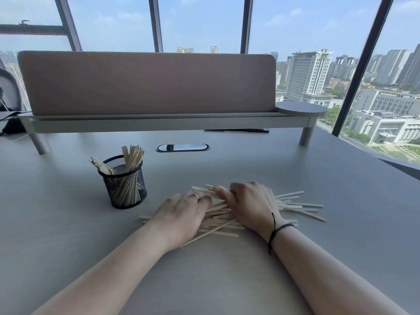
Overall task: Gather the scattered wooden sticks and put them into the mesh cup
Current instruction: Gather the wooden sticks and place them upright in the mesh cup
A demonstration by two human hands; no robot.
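A loose pile of wooden sticks (293,206) is seen on the grey tabletop (341,223), near the middle of it. The pile is covered in part by both hands. The left hand (181,214) is laid flat on the left part of the pile, with the fingers spread and a ring (194,196) worn on one finger. The right hand (250,205) is curled over the middle of the pile, and some sticks are pressed under its fingers; whether any stick is truly gripped cannot be told. A black cord (276,230) is worn on the right wrist. The mesh cup (125,187) is placed upright to the left and a little farther, apart from the pile, and several sticks are already held in it.
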